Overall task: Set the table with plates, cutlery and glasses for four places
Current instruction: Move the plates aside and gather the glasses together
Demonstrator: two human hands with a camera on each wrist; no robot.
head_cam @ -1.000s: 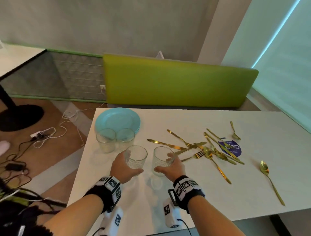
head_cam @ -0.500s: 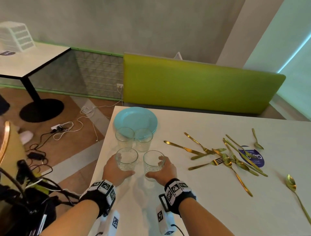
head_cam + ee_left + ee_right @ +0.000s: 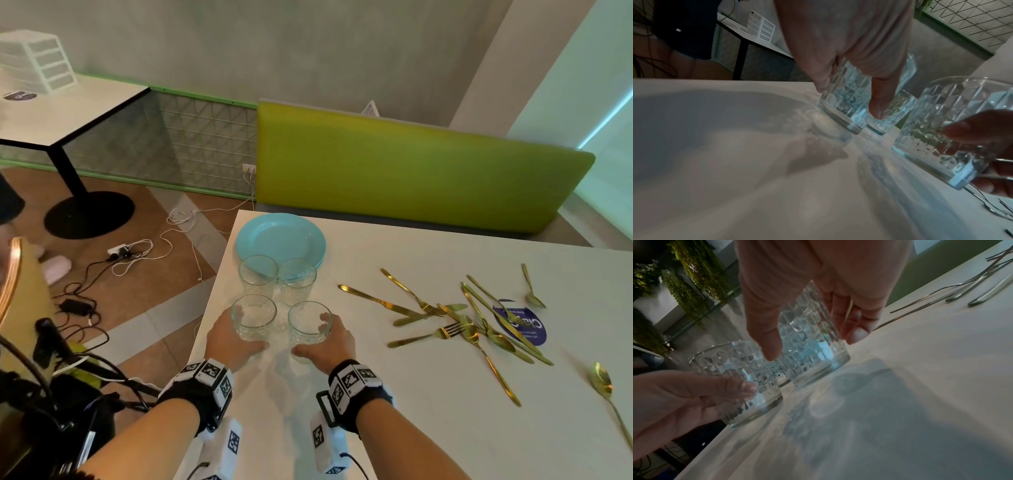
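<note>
White tabletop (image 3: pixel 428 394), lime-green padded bench back (image 3: pixel 411 171) behind it, grey wall beyond. Left hand (image 3: pixel 227 339) wrapped round near-left glass (image 3: pixel 253 317), thumb and fingers curled on its faceted side; right hand (image 3: pixel 330 342) likewise clamped round near-right glass (image 3: pixel 309 322). Both glasses upright near table's left edge, bases at or just off the surface; cannot tell which. Two further glasses (image 3: pixel 277 279) standing side by side just behind, in front of stacked pale-blue plates (image 3: pixel 281 236) at far-left corner. Gold cutlery (image 3: pixel 472 322) in a loose heap well to the right: knives, forks, spoons crossing one another; one gold spoon (image 3: pixel 608 394) lying apart near right edge. Round dark-blue sticker (image 3: pixel 529 330) under the heap, white lettering upside down and half covered, not legible. Black wrist straps with white square-coded markers (image 3: pixel 209 371) on both wrists. Cables and power strip (image 3: pixel 120 250) on brown floor to the left.
</note>
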